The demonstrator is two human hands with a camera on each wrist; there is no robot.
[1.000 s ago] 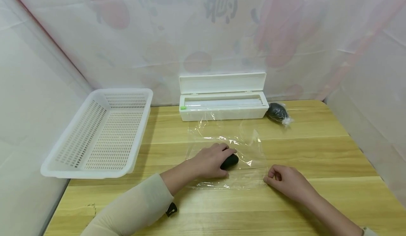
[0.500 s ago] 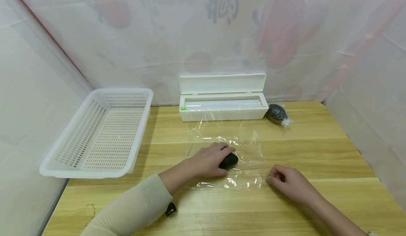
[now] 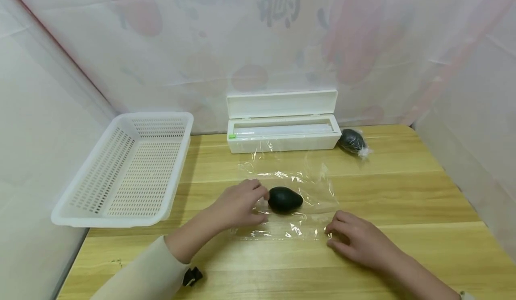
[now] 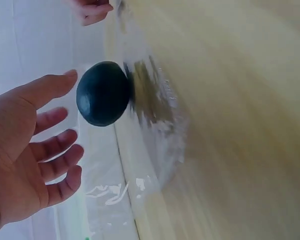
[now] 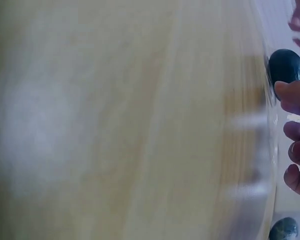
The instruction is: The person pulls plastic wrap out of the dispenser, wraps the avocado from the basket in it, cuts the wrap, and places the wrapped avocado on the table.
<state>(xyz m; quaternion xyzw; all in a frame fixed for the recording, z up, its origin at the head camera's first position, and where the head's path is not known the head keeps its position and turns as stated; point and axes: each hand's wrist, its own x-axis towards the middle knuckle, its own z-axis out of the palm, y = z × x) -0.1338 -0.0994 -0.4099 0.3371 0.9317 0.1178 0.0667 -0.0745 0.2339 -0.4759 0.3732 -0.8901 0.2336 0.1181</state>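
A dark green avocado (image 3: 284, 199) lies on a sheet of clear cling film (image 3: 310, 221) spread over the wooden table. My left hand (image 3: 238, 203) is just left of it, fingers loosely bent and holding nothing. In the left wrist view the thumb and fingers of this left hand (image 4: 37, 145) stand apart from the avocado (image 4: 104, 94). Beside the film's right edge is my right hand (image 3: 360, 239), its thumb and fingers apart with nothing gripped. The film runs back to a white cling film box (image 3: 284, 144) whose lid is up.
A second avocado (image 3: 353, 141), wrapped in film, rests against the box's right end. To the left stands a white perforated plastic basket (image 3: 173, 188). A small black clip-like piece (image 3: 192, 276) shows by my left sleeve. Printed cloth (image 3: 193, 45) hangs behind the table.
My left hand has let go of the avocado and drawn back to the left, leaving it on the film. My right hand has shifted slightly left and its fingers have spread.
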